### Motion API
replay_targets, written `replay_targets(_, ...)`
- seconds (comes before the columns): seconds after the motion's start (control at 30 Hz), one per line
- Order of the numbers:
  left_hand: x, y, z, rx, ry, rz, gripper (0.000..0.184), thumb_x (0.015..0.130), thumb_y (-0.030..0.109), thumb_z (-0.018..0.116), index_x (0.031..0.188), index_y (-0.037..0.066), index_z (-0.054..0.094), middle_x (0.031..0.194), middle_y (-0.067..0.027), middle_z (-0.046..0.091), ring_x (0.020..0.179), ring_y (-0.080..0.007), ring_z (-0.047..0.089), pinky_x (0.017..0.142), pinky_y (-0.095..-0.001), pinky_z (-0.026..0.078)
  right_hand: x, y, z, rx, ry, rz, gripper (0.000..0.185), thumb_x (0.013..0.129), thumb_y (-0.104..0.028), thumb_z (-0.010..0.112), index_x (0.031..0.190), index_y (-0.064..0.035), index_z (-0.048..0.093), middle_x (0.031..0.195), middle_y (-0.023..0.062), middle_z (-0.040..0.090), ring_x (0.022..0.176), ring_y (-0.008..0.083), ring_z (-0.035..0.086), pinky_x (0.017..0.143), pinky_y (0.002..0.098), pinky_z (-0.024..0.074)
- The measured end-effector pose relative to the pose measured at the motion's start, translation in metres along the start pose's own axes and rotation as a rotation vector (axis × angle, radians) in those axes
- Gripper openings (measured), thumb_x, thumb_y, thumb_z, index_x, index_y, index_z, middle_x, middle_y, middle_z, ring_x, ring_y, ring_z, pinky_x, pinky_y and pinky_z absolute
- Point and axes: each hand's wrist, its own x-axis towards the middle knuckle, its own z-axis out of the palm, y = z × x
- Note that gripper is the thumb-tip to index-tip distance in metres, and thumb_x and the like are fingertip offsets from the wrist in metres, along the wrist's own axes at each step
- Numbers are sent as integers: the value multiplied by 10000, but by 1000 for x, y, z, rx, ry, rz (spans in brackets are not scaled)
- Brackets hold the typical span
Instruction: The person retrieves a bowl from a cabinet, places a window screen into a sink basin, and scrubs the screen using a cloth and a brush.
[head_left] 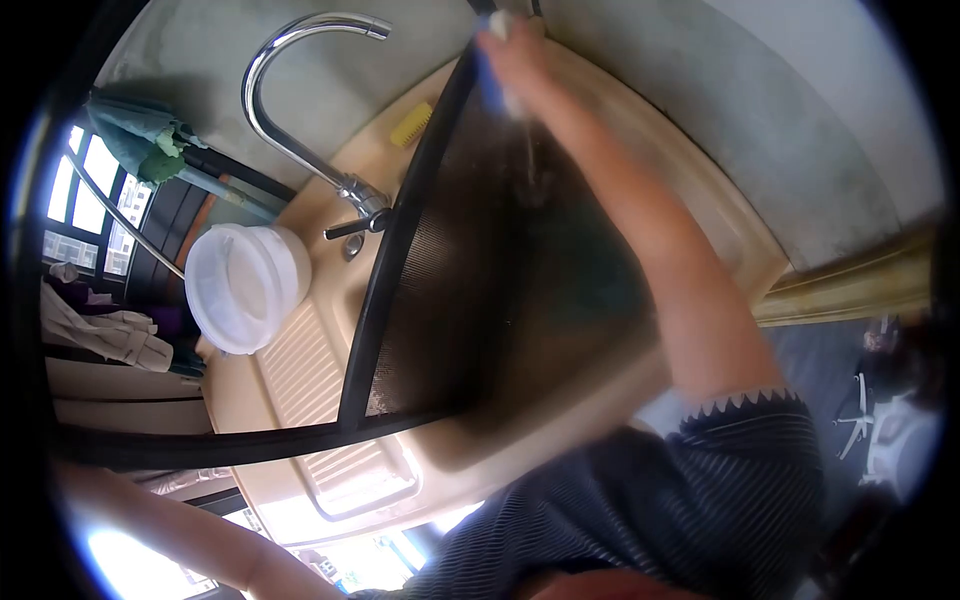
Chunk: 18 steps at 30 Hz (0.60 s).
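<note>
My right hand (515, 65) is closed around a blurred blue and white cleaning pad or brush (491, 85); its exact kind is unclear. It presses near the top corner of a dark-framed mesh screen (440, 290), which stands tilted across the beige sink (700, 200). Wet-looking streaks show on the mesh below that hand. From the lower left, my left forearm (200, 530) reaches toward the screen's lower frame bar (200, 450); the left hand itself lies beyond the visible edge.
A chrome faucet (262, 100) arches behind the screen, with a yellow brush or sponge (411, 125) on the sink ledge. A white plastic bucket (250, 285) stands beside the ribbed drainboard (300, 370). Cloths (110, 330) hang at left; a white chair-like object (900, 440) is at right.
</note>
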Motion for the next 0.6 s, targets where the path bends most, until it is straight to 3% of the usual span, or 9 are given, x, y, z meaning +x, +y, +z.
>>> replay_targets(0.03, 0, 2, 3, -5, -1, 3, 497, 855, 265, 420, 1213, -76, 376, 1245, -285, 368, 1186, -428, 321, 960, -591, 284, 18, -4, -16, 235, -32, 124, 785, 780, -475, 492, 1330, -9, 182, 1068, 239, 537, 988, 353, 531, 832, 391, 429)
replay_targets(0.13, -3, 8, 8, -54, -4, 16, 502, 855, 268, 420, 1217, -78, 372, 1249, -286, 363, 1190, -429, 316, 962, -592, 280, 12, -20, -23, 79, -126, 128, 780, 781, -468, 494, 1330, -11, 181, 1050, 236, 548, 969, 358, 538, 797, 396, 444)
replay_targets(0.27, -8, 18, 18, -145, -18, 40, 510, 855, 271, 419, 1223, -79, 366, 1254, -288, 358, 1196, -430, 309, 965, -594, 275, -134, -2, -29, 116, -282, -405, 784, 773, -473, 524, 1341, -55, 181, 1095, 241, 494, 955, 390, 523, 821, 414, 417)
replay_targets(0.33, -13, 27, 28, -212, -27, 58, 514, 855, 273, 419, 1225, -80, 363, 1257, -288, 355, 1199, -431, 306, 967, -594, 272, -169, -6, -59, 131, -595, -337, 727, 769, -448, 547, 1313, -52, 270, 1077, 240, 519, 986, 382, 515, 834, 382, 408)
replay_targets(0.4, -30, 39, 45, -320, 0, 64, 518, 855, 274, 418, 1228, -81, 360, 1259, -289, 353, 1202, -431, 302, 969, -595, 270, -174, 6, -69, 146, -607, -121, 702, 763, -440, 563, 1280, -29, 323, 1075, 230, 543, 1003, 312, 536, 836, 342, 413)
replay_targets(0.47, -34, 30, 42, -462, -11, -90, 527, 853, 310, 404, 1236, -51, 377, 1291, -263, 331, 1214, -417, 296, 977, -553, 285, -169, 42, -70, 471, -745, 229, 576, 789, -321, 593, 1235, -22, 383, 1011, 109, 570, 882, 183, 558, 767, 294, 442)
replay_targets(0.5, -5, -26, 0, -714, -472, -158, 528, 852, 330, 406, 1237, -31, 385, 1279, -236, 366, 1149, -390, 406, 954, -513, 330, -171, 44, -85, 508, -820, 377, 529, 806, -285, 584, 1226, -27, 391, 1011, 69, 552, 858, 144, 540, 751, 285, 444)
replay_targets(0.53, -28, -45, 12, -512, -372, -106, 528, 855, 368, 416, 1224, -10, 407, 1240, -204, 424, 1090, -358, 474, 926, -470, 374, -177, 37, -101, 463, -849, 486, 541, 811, -282, 580, 1246, -35, 376, 1041, 69, 544, 883, 133, 535, 750, 278, 443)
replay_targets(0.6, -31, -135, 5, -195, -555, -376, 493, 859, 396, 463, 1177, 19, 467, 1144, -150, 521, 1012, -254, 528, 860, -333, 423, -195, 37, -117, 470, -844, 541, 622, 794, -235, 602, 1300, -32, 303, 1053, 86, 539, 874, 147, 547, 736, 281, 457)
